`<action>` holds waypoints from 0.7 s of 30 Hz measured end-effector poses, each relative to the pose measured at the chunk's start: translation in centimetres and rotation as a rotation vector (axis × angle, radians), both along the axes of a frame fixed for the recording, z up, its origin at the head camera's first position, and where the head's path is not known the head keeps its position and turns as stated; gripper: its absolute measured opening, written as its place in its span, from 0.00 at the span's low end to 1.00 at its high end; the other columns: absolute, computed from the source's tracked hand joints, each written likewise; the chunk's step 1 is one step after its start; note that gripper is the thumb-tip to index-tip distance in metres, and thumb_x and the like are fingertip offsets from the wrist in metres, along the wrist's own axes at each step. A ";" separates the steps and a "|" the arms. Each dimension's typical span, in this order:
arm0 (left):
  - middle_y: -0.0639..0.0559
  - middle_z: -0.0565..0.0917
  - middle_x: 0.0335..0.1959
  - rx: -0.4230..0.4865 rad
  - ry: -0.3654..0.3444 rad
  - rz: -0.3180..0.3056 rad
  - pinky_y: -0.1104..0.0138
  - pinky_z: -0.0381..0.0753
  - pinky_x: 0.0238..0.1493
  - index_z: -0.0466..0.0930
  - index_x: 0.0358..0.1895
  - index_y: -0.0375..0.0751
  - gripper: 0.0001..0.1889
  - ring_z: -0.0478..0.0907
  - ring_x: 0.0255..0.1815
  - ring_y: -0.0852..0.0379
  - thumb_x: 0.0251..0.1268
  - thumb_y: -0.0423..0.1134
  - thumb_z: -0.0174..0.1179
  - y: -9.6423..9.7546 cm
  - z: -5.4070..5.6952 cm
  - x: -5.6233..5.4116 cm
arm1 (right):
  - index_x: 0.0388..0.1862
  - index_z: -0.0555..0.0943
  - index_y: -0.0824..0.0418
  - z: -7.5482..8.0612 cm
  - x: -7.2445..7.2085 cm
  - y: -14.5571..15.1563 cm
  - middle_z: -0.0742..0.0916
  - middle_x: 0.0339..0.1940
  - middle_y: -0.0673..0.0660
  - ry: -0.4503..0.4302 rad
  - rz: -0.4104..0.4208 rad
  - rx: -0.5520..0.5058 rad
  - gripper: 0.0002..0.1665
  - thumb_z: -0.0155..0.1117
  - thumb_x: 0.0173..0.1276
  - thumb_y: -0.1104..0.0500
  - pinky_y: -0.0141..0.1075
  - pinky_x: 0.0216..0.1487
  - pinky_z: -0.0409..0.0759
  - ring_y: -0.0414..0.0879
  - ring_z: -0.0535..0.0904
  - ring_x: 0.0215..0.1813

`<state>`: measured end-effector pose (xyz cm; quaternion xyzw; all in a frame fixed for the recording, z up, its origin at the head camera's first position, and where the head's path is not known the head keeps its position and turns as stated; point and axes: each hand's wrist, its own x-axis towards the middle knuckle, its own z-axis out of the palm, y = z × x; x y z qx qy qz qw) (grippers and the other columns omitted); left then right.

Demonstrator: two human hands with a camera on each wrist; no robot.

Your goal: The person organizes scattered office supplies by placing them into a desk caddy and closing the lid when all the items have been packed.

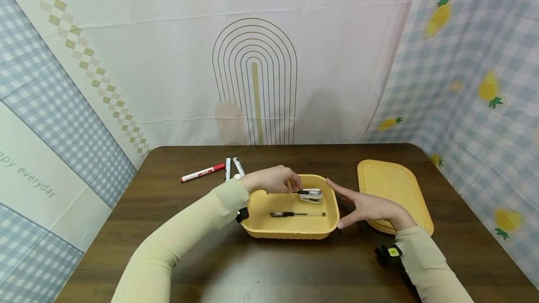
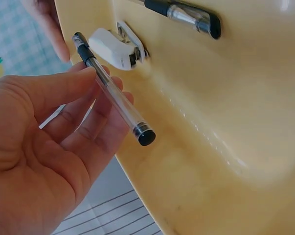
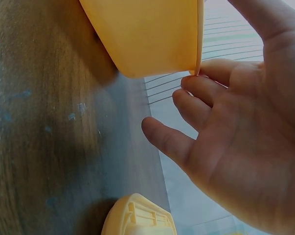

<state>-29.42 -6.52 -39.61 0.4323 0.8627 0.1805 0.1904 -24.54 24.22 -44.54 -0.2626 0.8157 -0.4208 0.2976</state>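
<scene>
One black-gripped pen (image 1: 297, 214) lies in the yellow tray (image 1: 290, 235) | right hand (image 1: 368, 207): fingers spread at the tray's right rim | left hand (image 1: 274, 180): fingers pinching a second pen (image 2: 115, 95) above the tray, near the white stapler (image 1: 311, 198) inside | markers (image 1: 228, 168) lie behind, leftward, on the tabletop (image 1: 261, 270)

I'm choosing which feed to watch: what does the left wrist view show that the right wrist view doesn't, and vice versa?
Only the left wrist view shows the left hand, its held pen, a second pen and the white stapler. Only the right wrist view shows the wooden tabletop and part of the yellow lid. Both show the yellow box, the right hand and the patterned backdrop.
</scene>
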 end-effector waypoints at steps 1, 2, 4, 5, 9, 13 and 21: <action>0.52 0.87 0.46 0.000 0.001 -0.005 0.72 0.79 0.48 0.85 0.54 0.40 0.16 0.82 0.48 0.60 0.67 0.24 0.56 0.1 -0.1 0.0 | 0.84 0.37 0.48 0.0 0.0 0.0 0.42 0.84 0.60 -0.001 -0.001 0.000 0.68 0.76 0.63 0.51 0.67 0.72 0.52 0.74 0.45 0.78; 0.52 0.87 0.46 0.000 0.000 -0.009 0.72 0.79 0.48 0.85 0.54 0.40 0.16 0.82 0.47 0.60 0.67 0.24 0.56 0.2 -0.1 0.0 | 0.84 0.37 0.48 0.0 0.0 0.0 0.42 0.84 0.60 -0.004 -0.001 0.000 0.68 0.76 0.63 0.51 0.67 0.72 0.52 0.74 0.45 0.78; 0.52 0.87 0.45 -0.003 -0.001 -0.013 0.72 0.79 0.48 0.85 0.54 0.40 0.17 0.82 0.47 0.60 0.67 0.24 0.55 0.4 -0.1 0.0 | 0.84 0.37 0.47 0.0 0.0 0.0 0.42 0.84 0.60 -0.007 -0.005 0.003 0.68 0.76 0.63 0.51 0.68 0.72 0.53 0.74 0.45 0.78; 0.52 0.86 0.45 -0.004 -0.004 -0.014 0.71 0.79 0.47 0.85 0.54 0.41 0.17 0.82 0.47 0.60 0.67 0.24 0.55 0.5 -0.1 0.0 | 0.84 0.37 0.47 0.0 0.0 0.0 0.42 0.84 0.61 -0.008 -0.007 0.004 0.68 0.76 0.63 0.51 0.68 0.71 0.53 0.74 0.45 0.78; 0.52 0.86 0.44 -0.022 -0.014 -0.007 0.71 0.79 0.47 0.85 0.53 0.41 0.16 0.82 0.46 0.60 0.67 0.24 0.56 0.7 -0.2 -0.1 | 0.85 0.37 0.47 0.1 0.1 -0.1 0.42 0.84 0.61 -0.011 -0.013 0.009 0.68 0.76 0.63 0.51 0.68 0.71 0.54 0.75 0.45 0.78; 0.51 0.86 0.44 -0.048 -0.012 0.008 0.70 0.79 0.46 0.85 0.53 0.41 0.16 0.82 0.46 0.59 0.66 0.24 0.58 1.0 -0.3 -0.1 | 0.84 0.37 0.46 0.3 0.2 -0.1 0.42 0.84 0.61 -0.013 -0.019 0.017 0.68 0.76 0.63 0.50 0.67 0.71 0.55 0.74 0.45 0.78; 0.54 0.86 0.40 -0.118 -0.032 0.049 0.71 0.77 0.41 0.86 0.52 0.42 0.19 0.79 0.41 0.61 0.64 0.21 0.55 1.7 -0.5 0.2 | 0.84 0.37 0.45 0.3 0.3 -0.1 0.42 0.84 0.61 -0.018 -0.024 0.019 0.67 0.76 0.63 0.51 0.66 0.72 0.55 0.74 0.46 0.78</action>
